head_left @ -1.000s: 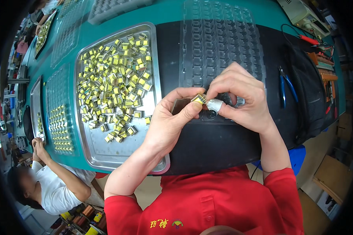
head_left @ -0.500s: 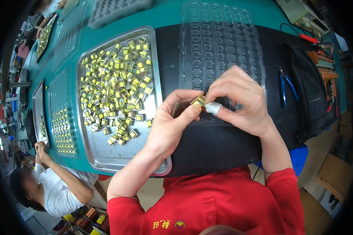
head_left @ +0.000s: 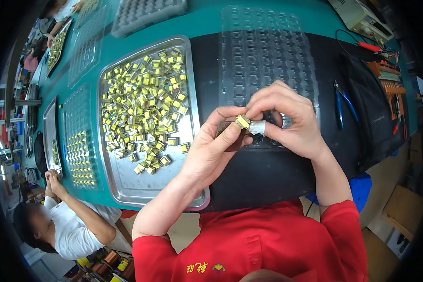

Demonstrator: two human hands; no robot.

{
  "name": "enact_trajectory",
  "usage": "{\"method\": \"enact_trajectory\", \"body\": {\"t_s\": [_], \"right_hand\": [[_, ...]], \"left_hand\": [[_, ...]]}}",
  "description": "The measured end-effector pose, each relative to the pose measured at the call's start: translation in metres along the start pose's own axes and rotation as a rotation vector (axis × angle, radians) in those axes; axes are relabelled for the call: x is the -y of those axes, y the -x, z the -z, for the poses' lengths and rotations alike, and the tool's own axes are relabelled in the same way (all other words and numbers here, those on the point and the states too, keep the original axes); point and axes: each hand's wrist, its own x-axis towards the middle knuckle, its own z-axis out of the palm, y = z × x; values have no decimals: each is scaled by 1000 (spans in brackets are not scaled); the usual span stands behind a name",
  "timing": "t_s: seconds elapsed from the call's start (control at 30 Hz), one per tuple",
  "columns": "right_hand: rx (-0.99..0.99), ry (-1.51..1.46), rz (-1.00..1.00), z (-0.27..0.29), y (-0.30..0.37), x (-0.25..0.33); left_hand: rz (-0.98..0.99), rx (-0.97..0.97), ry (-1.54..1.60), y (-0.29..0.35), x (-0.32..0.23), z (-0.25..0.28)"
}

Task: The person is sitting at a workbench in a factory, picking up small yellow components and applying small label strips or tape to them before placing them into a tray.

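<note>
A small yellow-wrapped transformer (head_left: 242, 121) is pinched between the thumb and fingers of my left hand (head_left: 206, 148). My right hand (head_left: 293, 117) closes on its other side, fingertips touching it. Silvery tape (head_left: 257, 128) wraps my right thumb. Under my left fingers a dark brown block (head_left: 235, 144) is partly visible; whether I grip it cannot be made out. Beyond my hands lies a clear plastic tray (head_left: 263, 56) with moulded pockets. Left of them a metal tray (head_left: 131, 190) holds a heap of similar transformers.
Blue-handled pliers (head_left: 344, 105) lie to the right, beside a black mesh pouch (head_left: 371, 105). Further right are a red-handled test lead (head_left: 369, 46) and a beige instrument (head_left: 362, 19). At left, a co-worker in white (head_left: 75, 225) sits near a filled plastic tray (head_left: 80, 162).
The transformer has been turned in my fingertips, its yellow side now facing up more. More of the brown block shows below it. The whole view has shifted slightly.
</note>
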Motion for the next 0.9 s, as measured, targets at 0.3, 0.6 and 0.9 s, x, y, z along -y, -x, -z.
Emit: {"method": "enact_trajectory", "body": {"t_s": [0.3,0.6,0.9], "right_hand": [[-14,17,53,0,0,0],[-32,-44,2,-3,1,0],[-79,-104,-110,-7,4,2]], "left_hand": [[-27,21,13,-1,1,0],[0,-1,-19,0,-2,-2],[-30,24,-31,-2,-2,-1]]}}
